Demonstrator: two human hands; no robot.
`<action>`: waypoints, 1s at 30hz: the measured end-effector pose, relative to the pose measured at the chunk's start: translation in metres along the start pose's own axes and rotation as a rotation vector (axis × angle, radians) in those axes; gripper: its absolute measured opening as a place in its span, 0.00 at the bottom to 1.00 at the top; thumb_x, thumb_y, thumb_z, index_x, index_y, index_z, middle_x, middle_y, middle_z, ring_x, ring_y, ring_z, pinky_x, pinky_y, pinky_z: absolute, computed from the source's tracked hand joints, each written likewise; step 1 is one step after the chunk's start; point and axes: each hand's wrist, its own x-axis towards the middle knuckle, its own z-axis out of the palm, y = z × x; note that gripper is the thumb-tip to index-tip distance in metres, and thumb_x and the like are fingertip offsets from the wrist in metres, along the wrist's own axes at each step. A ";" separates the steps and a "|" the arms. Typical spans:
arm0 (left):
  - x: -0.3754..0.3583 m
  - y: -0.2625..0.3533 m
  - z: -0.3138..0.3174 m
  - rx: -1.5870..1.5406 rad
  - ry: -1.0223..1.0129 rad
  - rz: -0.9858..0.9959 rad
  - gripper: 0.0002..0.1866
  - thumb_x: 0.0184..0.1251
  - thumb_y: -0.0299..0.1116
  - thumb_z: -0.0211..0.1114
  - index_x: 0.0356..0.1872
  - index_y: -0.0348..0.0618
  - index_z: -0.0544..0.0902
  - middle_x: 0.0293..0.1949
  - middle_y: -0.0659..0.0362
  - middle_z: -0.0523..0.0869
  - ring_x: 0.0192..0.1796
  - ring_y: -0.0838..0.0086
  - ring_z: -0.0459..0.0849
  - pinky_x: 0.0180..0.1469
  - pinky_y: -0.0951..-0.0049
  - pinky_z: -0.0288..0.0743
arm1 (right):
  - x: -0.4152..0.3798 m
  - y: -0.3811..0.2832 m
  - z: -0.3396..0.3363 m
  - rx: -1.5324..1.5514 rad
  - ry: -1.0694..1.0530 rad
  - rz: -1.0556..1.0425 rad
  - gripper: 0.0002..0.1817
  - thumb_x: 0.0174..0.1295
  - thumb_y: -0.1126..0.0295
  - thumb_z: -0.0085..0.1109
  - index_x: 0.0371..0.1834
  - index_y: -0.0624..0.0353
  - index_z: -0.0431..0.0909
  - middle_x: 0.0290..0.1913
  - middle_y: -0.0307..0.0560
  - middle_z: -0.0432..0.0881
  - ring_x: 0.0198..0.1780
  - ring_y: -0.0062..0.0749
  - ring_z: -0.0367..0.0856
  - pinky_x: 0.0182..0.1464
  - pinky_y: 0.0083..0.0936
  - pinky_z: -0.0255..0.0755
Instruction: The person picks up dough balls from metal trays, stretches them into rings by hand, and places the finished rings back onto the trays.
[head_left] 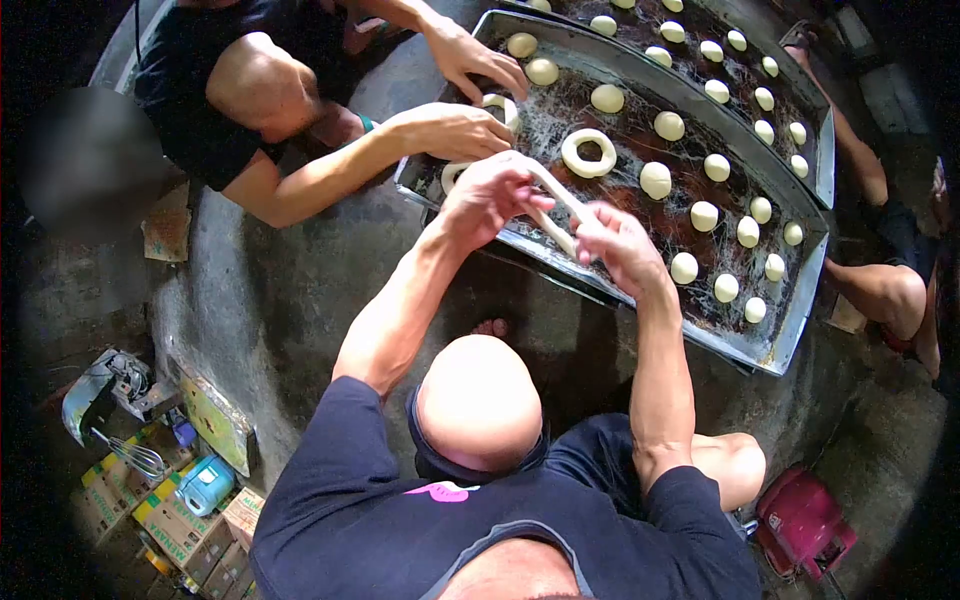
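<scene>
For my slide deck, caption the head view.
Two hands stretch a dough ring over the near tray of dough balls, a co-worker alongside.

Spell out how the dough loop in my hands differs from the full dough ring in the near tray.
The dough loop is held up between the left hand and right hand; the dough ring lies in the near tray. The loop is drawn long, with nearly straight strands, while the ring is roundish. The loop's ends are partly hidden; the ring shows whole. Both are pale, with a central opening.
</scene>
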 end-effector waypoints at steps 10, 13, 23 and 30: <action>0.011 -0.018 -0.010 0.510 0.230 -0.173 0.13 0.66 0.42 0.60 0.42 0.43 0.77 0.34 0.60 0.81 0.39 0.74 0.80 0.43 0.68 0.78 | 0.035 0.030 0.009 -0.114 0.480 0.004 0.15 0.66 0.59 0.55 0.35 0.63 0.76 0.26 0.40 0.75 0.23 0.22 0.76 0.29 0.23 0.73; 0.025 -0.019 -0.014 0.756 0.289 -0.355 0.16 0.67 0.43 0.59 0.45 0.40 0.76 0.41 0.57 0.79 0.45 0.72 0.80 0.46 0.63 0.79 | 0.062 0.072 -0.023 -0.944 0.432 -0.402 0.13 0.64 0.66 0.48 0.42 0.64 0.76 0.35 0.55 0.78 0.35 0.44 0.80 0.37 0.37 0.74; -0.011 -0.009 -0.001 1.073 0.110 -0.061 0.26 0.68 0.42 0.60 0.61 0.37 0.71 0.55 0.52 0.79 0.50 0.74 0.78 0.51 0.75 0.71 | -0.023 0.026 -0.044 -1.273 0.846 -0.302 0.18 0.62 0.63 0.51 0.50 0.63 0.76 0.39 0.65 0.80 0.42 0.57 0.80 0.46 0.43 0.74; 0.003 -0.058 0.041 0.928 0.006 -0.152 0.23 0.70 0.42 0.60 0.59 0.36 0.74 0.50 0.56 0.81 0.50 0.76 0.79 0.46 0.75 0.79 | -0.020 0.039 -0.025 -0.580 0.578 -0.199 0.20 0.55 0.59 0.69 0.39 0.63 0.74 0.33 0.43 0.78 0.35 0.25 0.76 0.37 0.23 0.73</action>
